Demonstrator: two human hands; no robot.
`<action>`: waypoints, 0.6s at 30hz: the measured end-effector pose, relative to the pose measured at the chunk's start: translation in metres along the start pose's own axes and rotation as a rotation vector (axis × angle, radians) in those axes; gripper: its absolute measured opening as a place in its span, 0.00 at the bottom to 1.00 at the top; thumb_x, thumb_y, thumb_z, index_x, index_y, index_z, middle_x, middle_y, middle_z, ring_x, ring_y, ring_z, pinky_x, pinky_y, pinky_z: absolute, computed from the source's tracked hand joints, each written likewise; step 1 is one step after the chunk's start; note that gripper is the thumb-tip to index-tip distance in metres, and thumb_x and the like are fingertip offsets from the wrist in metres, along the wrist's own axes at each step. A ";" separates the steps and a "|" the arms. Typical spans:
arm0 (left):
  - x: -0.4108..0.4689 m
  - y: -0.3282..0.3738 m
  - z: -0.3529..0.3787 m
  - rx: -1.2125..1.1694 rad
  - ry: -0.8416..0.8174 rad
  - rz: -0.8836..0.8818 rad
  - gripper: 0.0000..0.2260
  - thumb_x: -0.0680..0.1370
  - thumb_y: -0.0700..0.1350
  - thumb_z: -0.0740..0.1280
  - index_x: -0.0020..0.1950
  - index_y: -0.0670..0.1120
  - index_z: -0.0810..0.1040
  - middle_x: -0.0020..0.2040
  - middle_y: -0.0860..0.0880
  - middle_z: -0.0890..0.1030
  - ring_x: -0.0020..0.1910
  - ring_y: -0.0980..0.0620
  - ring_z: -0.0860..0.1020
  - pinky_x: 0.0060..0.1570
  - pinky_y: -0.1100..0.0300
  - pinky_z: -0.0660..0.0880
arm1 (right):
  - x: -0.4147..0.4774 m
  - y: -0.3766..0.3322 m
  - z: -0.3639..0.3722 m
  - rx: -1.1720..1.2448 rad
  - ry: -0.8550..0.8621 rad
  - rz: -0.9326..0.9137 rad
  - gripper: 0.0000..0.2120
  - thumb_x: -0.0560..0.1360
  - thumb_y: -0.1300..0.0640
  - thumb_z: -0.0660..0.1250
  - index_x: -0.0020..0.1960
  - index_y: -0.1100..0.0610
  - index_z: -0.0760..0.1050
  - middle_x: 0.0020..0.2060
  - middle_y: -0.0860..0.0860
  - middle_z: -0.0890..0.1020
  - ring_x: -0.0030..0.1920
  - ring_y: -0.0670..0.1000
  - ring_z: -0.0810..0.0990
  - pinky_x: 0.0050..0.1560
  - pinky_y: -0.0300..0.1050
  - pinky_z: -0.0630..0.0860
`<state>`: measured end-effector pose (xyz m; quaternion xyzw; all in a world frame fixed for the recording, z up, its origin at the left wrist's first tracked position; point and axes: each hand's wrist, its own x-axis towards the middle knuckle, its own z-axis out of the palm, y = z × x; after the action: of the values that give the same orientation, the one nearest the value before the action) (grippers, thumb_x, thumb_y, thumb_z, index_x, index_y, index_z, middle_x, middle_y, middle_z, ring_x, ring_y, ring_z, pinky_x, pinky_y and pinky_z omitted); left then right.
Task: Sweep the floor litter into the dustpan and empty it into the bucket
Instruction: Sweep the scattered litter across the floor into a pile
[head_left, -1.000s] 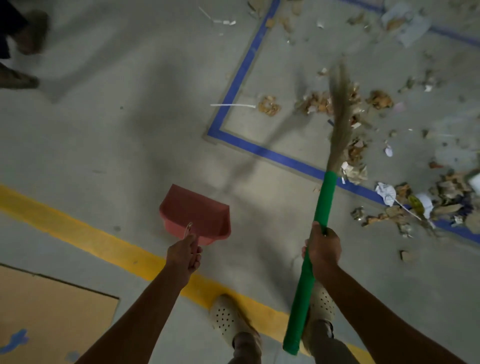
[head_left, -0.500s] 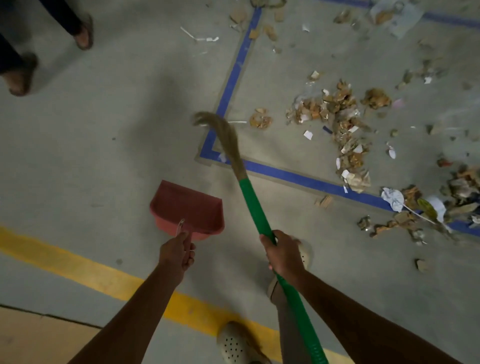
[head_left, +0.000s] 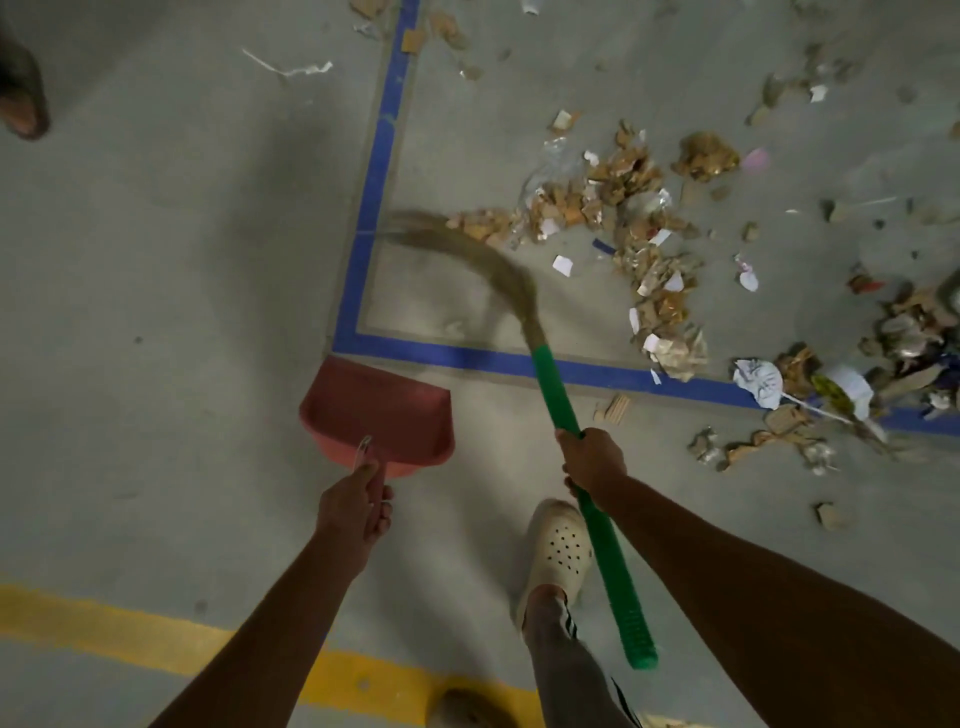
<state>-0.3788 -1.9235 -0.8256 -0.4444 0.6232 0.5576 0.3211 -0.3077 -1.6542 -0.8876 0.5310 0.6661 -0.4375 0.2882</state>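
The left hand (head_left: 353, 506) grips the short handle of the red dustpan (head_left: 379, 410), with the thumb lying along the top of the handle and the other fingers curled under it. The right hand (head_left: 592, 460) is closed around the green handle of the broom (head_left: 558, 389), about at its middle. The lower end of the handle passes beside the person's right leg.

The dustpan is low over the floor (head_left: 182, 260), and I cannot tell if it touches. Its open edge points away from the person, and its far left corner is just beside the corner of the blue tape line (head_left: 374, 171). The pan looks empty to me.

The bristles (head_left: 467, 249) are blurred and bent in a curve to the left. Their tip is inside the blue corner, near the left end of the litter (head_left: 639, 208). This litter is mostly brown scraps and small white paper pieces. It lies in a loose band inside the blue line, to the right of the broom and well apart from the dustpan. A crumpled white paper (head_left: 758, 376) lies on the blue line further right, with more scraps around it.

The floor is grey concrete, dim, with soft shadows. A yellow line (head_left: 104, 623) crosses it near the person, and one pale perforated shoe (head_left: 558, 551) stands between the arms. At the top left edge I see the foot of another person (head_left: 21, 93), and a thin white strip (head_left: 285, 65) lies outside the blue line.
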 end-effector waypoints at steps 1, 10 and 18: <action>0.002 0.006 0.013 0.024 -0.014 0.001 0.09 0.83 0.44 0.63 0.44 0.42 0.74 0.32 0.44 0.74 0.18 0.56 0.69 0.17 0.68 0.62 | 0.008 -0.001 -0.012 0.058 0.027 0.034 0.18 0.81 0.43 0.63 0.52 0.59 0.74 0.39 0.54 0.83 0.33 0.51 0.81 0.41 0.48 0.84; 0.005 0.046 0.123 0.159 -0.119 0.016 0.08 0.82 0.45 0.65 0.46 0.42 0.75 0.32 0.45 0.74 0.18 0.55 0.69 0.17 0.67 0.62 | 0.047 0.005 -0.125 0.208 0.287 0.032 0.19 0.80 0.39 0.60 0.52 0.55 0.75 0.40 0.55 0.83 0.35 0.54 0.83 0.36 0.48 0.82; -0.024 0.070 0.170 0.209 -0.213 0.059 0.07 0.82 0.45 0.63 0.48 0.44 0.76 0.25 0.48 0.74 0.17 0.55 0.68 0.17 0.68 0.60 | 0.021 0.013 -0.165 0.451 0.397 0.080 0.19 0.82 0.43 0.60 0.50 0.59 0.75 0.37 0.56 0.81 0.31 0.54 0.81 0.31 0.44 0.76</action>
<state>-0.4490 -1.7536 -0.8051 -0.3285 0.6531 0.5427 0.4135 -0.2881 -1.4976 -0.8348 0.6824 0.5742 -0.4502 0.0441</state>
